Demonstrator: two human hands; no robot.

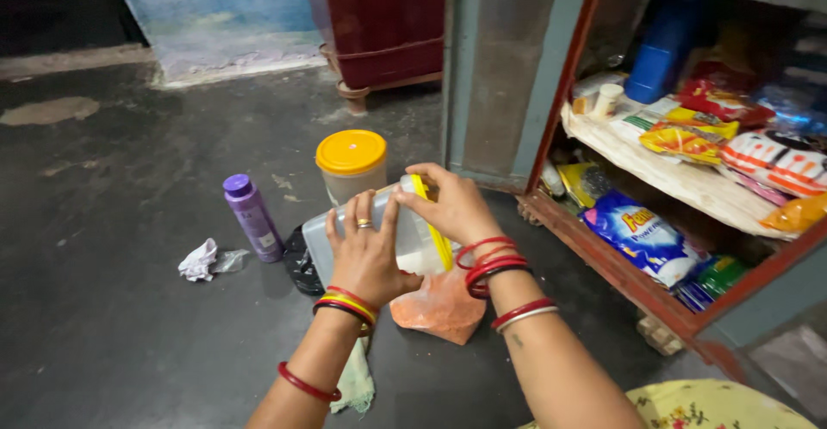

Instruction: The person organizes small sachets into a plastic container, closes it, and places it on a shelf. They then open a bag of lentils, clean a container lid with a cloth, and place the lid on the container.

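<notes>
Both hands are on a clear plastic container [379,239] with a yellow lid [431,222], held tipped on its side just above the dark floor [129,308]. The left hand [366,252] lies flat across the container's body, fingers spread, a ring on one finger; its grip is wide and pressed against the wall of the container rather than closed around it. The right hand [452,205] sits at the lid end, fingers curled over the yellow rim; its grip is narrow and closed on the lid. White contents show inside the container near the lid. Both wrists carry red, yellow and dark bangles.

Directly under the container lies an orange plastic bag [439,308] of powder, touching the floor. A pale green cloth [355,382] lies beside the left forearm. Behind the container stands a jar with an orange-yellow lid [351,164], upright. Left of it stands a purple bottle [252,218], upright, and near that a crumpled white paper [200,261]. A black bag [301,265] lies partly hidden behind the container.

To the right an open cupboard [620,265] with a red frame holds packets on its shelves, among them a blue packet [642,235] on the lower level, yellow and orange packets above, and a blue bottle [659,50] at the back.
</notes>
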